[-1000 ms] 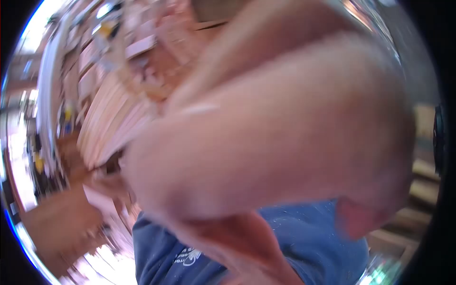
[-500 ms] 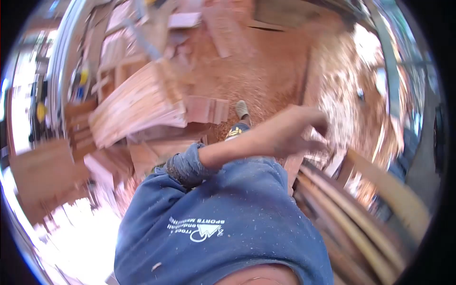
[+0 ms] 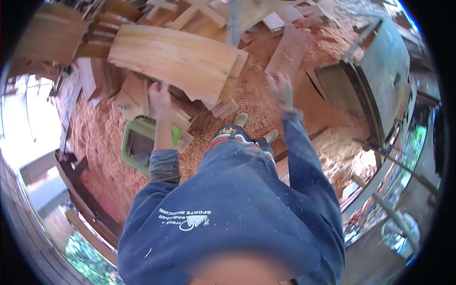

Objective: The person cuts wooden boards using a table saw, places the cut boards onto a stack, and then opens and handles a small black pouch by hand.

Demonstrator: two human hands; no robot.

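My left hand (image 3: 160, 99), its sleeve bunched at the forearm, is at the near lower edge of a wide pale wooden board (image 3: 173, 59). Its fingers are blurred, and I cannot tell whether they touch the board. To the right of the board, my right hand (image 3: 280, 89) hangs over the sawdust-covered ground, its fingers apart with nothing in them. The board lies tilted on top of a stack of wood, with another board edge showing under its right end. Below my left hand are smaller wooden pieces (image 3: 133, 97).
A green-rimmed container (image 3: 127, 145) stands on the sawdust (image 3: 102, 137) beside my left forearm. A flat plank (image 3: 288, 50) lies ahead. To the right is a large box-like object (image 3: 380, 71) with a dark edge. My shoes (image 3: 241, 119) stand near the wood pile.
The view has swung round to the right. My left arm, which reached across my body, is now out on the left by the board. My right hand has come into view.
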